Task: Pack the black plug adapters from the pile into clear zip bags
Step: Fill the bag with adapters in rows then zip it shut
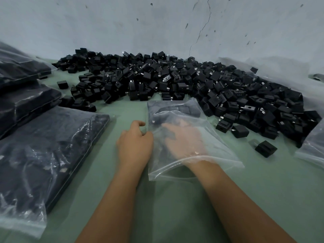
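A wide pile of black plug adapters (175, 79) lies on the green surface against the wall. In front of it lies a clear zip bag (219, 148), its mouth toward me. My right hand (184, 137) is inside the bag, seen blurred through the plastic, among a few dark adapters (184, 110) at the bag's far end. Whether it holds one is unclear. My left hand (135, 142) rests at the bag's left edge, its fingers curled on the plastic.
Several filled zip bags of adapters (43, 146) lie stacked at the left. Another clear bag (313, 151) shows at the right edge. Loose adapters (265, 148) sit right of the open bag. The pale wall (157, 23) stands behind the pile.
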Motion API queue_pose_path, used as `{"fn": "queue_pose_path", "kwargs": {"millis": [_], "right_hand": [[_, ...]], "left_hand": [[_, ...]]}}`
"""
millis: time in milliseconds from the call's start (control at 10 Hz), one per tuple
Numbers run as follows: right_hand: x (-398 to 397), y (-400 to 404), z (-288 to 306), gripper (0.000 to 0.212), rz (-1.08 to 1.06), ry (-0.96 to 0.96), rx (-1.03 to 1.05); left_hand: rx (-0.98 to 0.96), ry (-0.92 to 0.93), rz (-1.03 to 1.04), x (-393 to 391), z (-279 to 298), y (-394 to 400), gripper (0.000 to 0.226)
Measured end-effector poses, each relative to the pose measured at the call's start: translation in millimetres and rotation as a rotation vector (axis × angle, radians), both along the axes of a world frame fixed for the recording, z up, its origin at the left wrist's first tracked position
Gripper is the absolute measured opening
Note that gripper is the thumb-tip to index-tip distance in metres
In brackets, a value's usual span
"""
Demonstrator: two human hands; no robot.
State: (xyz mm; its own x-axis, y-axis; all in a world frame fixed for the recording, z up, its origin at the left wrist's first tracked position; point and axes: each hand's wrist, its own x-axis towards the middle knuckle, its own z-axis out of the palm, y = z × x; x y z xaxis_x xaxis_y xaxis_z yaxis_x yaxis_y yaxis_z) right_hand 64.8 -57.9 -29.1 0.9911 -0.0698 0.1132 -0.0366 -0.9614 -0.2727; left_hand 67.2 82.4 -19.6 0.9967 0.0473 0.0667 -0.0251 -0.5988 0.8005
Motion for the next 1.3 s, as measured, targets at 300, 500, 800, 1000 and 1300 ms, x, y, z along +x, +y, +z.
{"fn": "queue_pose_path", "kwargs": {"millis": [300, 500, 800, 1000, 1300], "right_hand": [[-9.2, 2.2, 0.0, 0.029, 0.057, -0.094, -0.103], [-80.3, 6.8, 8.4, 0.025, 0.167, -0.162, -0.007], [-112.8, -8.9, 42.9, 0.025, 0.160, -1.116, 0.227], [-101.7, -86.0, 31.2, 0.020, -0.612, -0.851, 0.300], [-106.3, -117.8, 22.2, 0.029, -0.695, -0.418, 0.152]], "left_hand": [[0.051, -0.042, -0.004, -2.0, 4.6, -1.1, 0.036], [0.108, -0.117, -0.056, -4.0, 3.8, 1.9, 0.043], [0.108, -0.181, -0.074, -10.9, 0.8, 6.2, 0.037], [-0.192, -0.350, -0.212, -23.0, 13.9, 5.4, 0.031], [-0.132, -0.030, -0.803, -34.5, 27.0, -0.4, 0.072]]}}
